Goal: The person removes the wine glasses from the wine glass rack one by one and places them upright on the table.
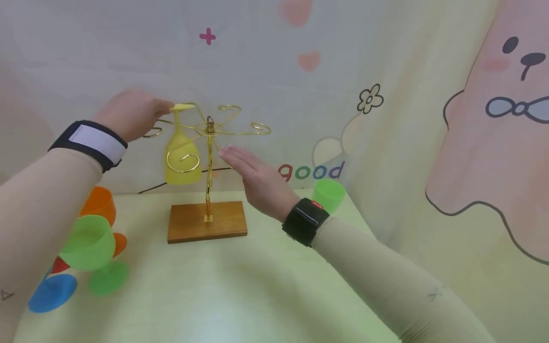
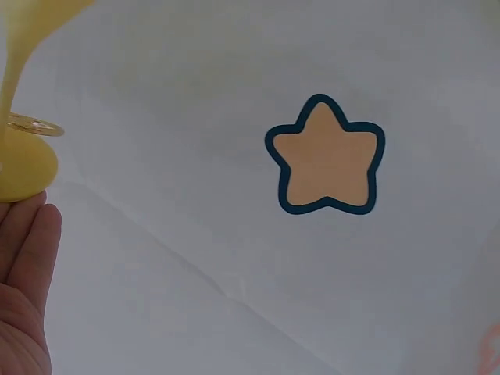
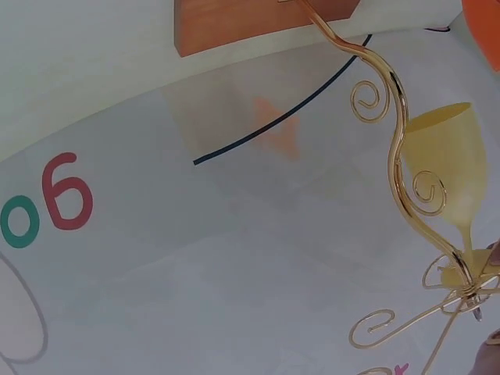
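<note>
A yellow plastic goblet (image 1: 182, 162) hangs upside down among the curled arms of a gold wire rack (image 1: 209, 171), its foot on top. My left hand (image 1: 133, 112) pinches the edge of that foot; the fingers (image 2: 31, 242) lie against it in the left wrist view, where the thumb is out of frame. My right hand (image 1: 261, 178), fingers straight and together, is held beside the rack's pole and overlaps one of its arms in the head view. It holds nothing. From the right wrist, the goblet (image 3: 453, 160) appears behind the gold pole (image 3: 397, 141).
The rack stands on a wooden base (image 1: 208, 228). At the left, partly behind my forearm, are a green goblet (image 1: 87, 243), an orange goblet (image 1: 100, 207) and a blue foot (image 1: 53, 293). Another green cup (image 1: 328, 193) stands at the right. A printed curtain (image 1: 257, 62) hangs behind the table.
</note>
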Tool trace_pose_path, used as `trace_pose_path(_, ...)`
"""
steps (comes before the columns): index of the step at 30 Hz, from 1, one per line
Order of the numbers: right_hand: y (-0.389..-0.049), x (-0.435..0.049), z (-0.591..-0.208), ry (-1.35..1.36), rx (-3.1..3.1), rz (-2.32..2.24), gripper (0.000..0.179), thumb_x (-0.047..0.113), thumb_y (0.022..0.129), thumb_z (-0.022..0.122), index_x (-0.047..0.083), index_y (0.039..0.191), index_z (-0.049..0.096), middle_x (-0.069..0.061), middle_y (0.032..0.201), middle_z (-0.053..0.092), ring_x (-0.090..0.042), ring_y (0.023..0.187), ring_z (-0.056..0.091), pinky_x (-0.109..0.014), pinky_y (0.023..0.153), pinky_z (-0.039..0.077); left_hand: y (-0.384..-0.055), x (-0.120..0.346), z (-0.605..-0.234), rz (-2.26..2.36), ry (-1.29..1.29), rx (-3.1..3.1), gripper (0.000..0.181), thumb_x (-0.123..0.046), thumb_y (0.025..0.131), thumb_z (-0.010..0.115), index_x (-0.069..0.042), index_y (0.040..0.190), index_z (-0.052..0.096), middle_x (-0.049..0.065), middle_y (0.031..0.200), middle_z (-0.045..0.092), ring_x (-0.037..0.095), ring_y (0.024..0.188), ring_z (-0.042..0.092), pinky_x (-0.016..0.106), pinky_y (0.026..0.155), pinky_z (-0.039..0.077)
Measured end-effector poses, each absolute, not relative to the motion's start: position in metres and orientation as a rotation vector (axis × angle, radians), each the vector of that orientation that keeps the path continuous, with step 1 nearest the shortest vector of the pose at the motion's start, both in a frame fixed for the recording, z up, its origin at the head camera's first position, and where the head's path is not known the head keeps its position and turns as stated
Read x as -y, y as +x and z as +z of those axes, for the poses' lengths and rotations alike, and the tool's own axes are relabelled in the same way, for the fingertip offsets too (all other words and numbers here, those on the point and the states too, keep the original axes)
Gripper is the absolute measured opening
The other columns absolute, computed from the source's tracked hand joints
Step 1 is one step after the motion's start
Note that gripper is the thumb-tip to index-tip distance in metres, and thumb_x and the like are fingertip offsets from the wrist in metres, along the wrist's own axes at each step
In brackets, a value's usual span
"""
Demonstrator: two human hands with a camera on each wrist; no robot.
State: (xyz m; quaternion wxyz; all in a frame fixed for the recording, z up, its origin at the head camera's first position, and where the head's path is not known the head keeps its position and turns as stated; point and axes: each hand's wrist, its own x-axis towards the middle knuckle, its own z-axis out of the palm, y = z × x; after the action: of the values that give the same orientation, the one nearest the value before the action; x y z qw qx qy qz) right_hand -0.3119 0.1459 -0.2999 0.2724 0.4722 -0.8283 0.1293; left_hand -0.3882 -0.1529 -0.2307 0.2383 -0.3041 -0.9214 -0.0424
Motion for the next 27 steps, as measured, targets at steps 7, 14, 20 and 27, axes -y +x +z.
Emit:
trace_pose_path(7,-0.309,-0.145,-0.301,1.273,2.210,0.360,0.055,-0.014,0.089,0.046,0.003,0.142,0.043,-0.013,0.144,0.047,-0.014,0.138,0.027,-0.033,0.113,0.032,-0.372,0.183,-0.244,-0.102,-0.718,2.557,0.026,0.003,0.086,0.063,0.001,0.112,0.067,0.026,0.088,0.071,0.034,0.068,0.061,0.054,0.070,0.056)
trace_pose_path(14,-0.307,-0.149,-0.300,1.281,2.200,0.356,0.055,-0.015,0.088,0.047,0.002,0.141,0.044,-0.014,0.144,0.048,-0.015,0.138,0.028,-0.033,0.113,0.033,-0.356,0.197,-0.262,-0.117,-0.599,2.607,0.030,-0.003,0.090,0.061,0.001,0.120,0.063,0.029,0.089,0.064,0.031,0.058,0.055,0.047,0.057,0.056)
trace_pose_path(20,-0.307,-0.150,-0.296,1.313,2.218,0.336,0.055,-0.014,0.089,0.046,0.001,0.142,0.042,-0.014,0.145,0.046,-0.015,0.138,0.027,-0.035,0.114,0.032,-0.343,0.199,-0.278,-0.230,-0.562,2.592,0.022,-0.005,0.091,0.061,0.002,0.110,0.068,0.027,0.089,0.068,0.034,0.060,0.059,0.053,0.061,0.057)
trace_pose_path(27,-0.304,-0.158,-0.295,1.292,2.238,0.284,0.056,-0.003,0.093,0.049,0.002,0.147,0.034,-0.016,0.150,0.039,-0.017,0.140,0.021,-0.039,0.116,0.029,-0.331,0.196,-0.297,-0.239,-0.539,2.614,0.029,-0.007,0.090,0.062,0.005,0.117,0.065,0.026,0.083,0.071,0.028,0.056,0.053,0.046,0.058,0.054)
